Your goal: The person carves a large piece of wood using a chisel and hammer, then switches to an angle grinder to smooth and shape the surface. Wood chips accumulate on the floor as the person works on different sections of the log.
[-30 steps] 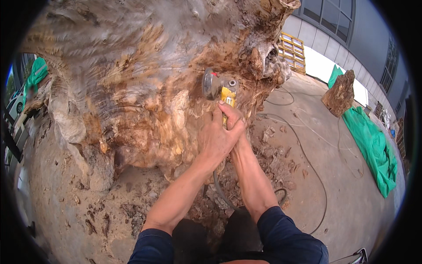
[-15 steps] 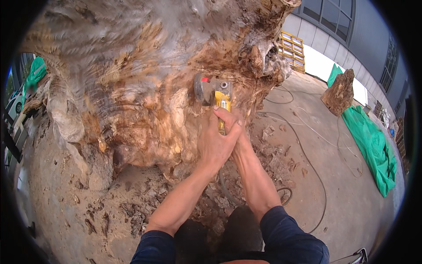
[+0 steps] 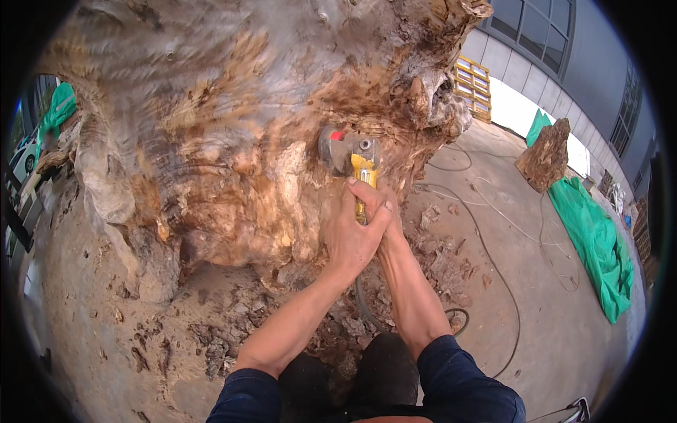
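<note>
Both my hands are wrapped round the yellow body of an angle grinder [image 3: 364, 173]. My left hand [image 3: 350, 233] lies over the near end of the body, its thumb along the top. Close beside it on the right, my right hand [image 3: 384, 206] grips the same body, its fingers mostly hidden underneath. The grinder's grey head and round disc [image 3: 335, 150], with a red patch, rest at or very near the surface of a huge weathered tree stump [image 3: 233, 141]. Whether the disc touches the wood I cannot tell. Orange-brown and pale scraped wood surrounds it.
Bark scraps and wood chips [image 3: 218, 345] litter the concrete below the stump. A dark cord [image 3: 497, 271] loops over the floor on the right. Farther right lie a green tarp [image 3: 591, 247] and a wood chunk [image 3: 544, 156]; a yellow pallet [image 3: 472, 88] stands behind.
The grinder and both hands have shifted slightly right and nearer to me along the stump. Both hands keep their hold, and the view has tilted a little.
</note>
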{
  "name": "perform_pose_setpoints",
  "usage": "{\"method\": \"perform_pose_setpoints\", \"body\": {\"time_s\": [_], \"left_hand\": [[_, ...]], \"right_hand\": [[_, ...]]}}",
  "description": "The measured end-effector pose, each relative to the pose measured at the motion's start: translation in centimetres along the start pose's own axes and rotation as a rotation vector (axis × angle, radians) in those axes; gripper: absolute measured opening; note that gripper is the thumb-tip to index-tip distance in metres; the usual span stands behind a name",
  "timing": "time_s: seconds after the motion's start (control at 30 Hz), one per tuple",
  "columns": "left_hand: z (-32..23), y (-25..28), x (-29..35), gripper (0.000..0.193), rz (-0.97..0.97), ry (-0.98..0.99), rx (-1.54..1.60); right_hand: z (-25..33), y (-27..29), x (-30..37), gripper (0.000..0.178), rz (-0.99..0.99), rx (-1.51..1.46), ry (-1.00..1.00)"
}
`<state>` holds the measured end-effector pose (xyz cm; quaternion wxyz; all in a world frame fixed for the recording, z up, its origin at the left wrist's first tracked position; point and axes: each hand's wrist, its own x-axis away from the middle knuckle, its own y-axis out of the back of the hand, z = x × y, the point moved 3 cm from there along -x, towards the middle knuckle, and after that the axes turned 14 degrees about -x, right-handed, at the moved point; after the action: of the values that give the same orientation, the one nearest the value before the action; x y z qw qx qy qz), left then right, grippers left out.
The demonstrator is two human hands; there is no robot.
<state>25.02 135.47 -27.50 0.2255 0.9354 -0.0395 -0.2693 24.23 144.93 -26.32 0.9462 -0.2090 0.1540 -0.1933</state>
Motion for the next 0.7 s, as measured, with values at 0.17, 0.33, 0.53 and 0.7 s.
{"method": "perform_pose_setpoints", "body": {"time_s": [0.17,0.33,0.53,0.7], "left_hand": [[0.6,-0.5,-0.4,0.074,-0.034,0.007,0.049],[1.1,-0.4,0.0,0.072,-0.124,-0.029,0.061],[-1.2,1.4,-0.1,0.068,-0.128,-0.041,0.149],[-0.8,0.9,1.2,0.065,0.065,0.066,0.211]], "right_hand": [[-0.2,-0.1,-0.6,0.027,0.005,-0.026,0.036],[0.1,-0.4,0.0,0.029,0.043,0.094,-0.053],[0.8,-0.8,0.1,0.027,0.102,0.014,-0.075],[-0.7,1.4,-0.4,0.029,0.063,0.163,-0.086]]}}
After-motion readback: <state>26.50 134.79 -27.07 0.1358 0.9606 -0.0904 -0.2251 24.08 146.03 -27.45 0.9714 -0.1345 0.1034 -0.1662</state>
